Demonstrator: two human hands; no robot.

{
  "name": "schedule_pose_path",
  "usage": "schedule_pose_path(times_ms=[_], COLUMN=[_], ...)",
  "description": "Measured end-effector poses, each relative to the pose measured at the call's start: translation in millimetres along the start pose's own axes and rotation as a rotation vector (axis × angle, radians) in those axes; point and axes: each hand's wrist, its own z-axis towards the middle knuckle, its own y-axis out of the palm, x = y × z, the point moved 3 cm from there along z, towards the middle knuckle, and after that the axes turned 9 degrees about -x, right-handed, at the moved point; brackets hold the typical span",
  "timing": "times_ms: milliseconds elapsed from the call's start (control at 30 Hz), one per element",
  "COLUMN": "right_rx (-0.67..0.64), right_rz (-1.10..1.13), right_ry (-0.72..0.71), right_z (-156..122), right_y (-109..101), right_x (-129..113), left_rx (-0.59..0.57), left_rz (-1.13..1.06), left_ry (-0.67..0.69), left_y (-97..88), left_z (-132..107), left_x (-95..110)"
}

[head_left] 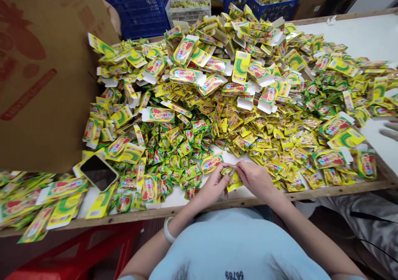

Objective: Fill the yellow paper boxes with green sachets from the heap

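Observation:
Near the table's front edge, my left hand [217, 181] and my right hand [253, 179] meet, fingers pinched. A small yellow candy packet [234, 182] hangs between them, both hands gripping its upper edge. Just behind my left fingers lies a yellow-and-green printed box [212, 163]. Green candy packets [182, 161] are heaped to the left of my hands. To the right and behind spreads a pile of yellow candy packets [280, 147]. My fingertips partly cover the held packet.
A large brown carton [71, 72] stands at the left. Close to it lies a phone [98, 173]. Many small printed boxes [214, 64] are piled at the back, with blue crates [139, 10] beyond. Another person's hand [388, 130] shows at the right; a red stool [77, 255] is below.

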Motion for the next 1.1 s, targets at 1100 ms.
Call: schedule_pose_path(times_ms=[1100], right_rx=[0.24], right_rz=[0.632], right_ry=[-0.111], right_z=[14.9], right_y=[-35.2], right_x=[-26.7], left_rx=[-0.139], left_rz=[-0.149], left_ry=[-0.022], left_y=[-1.2], left_z=[3.0], left_x=[24.7])
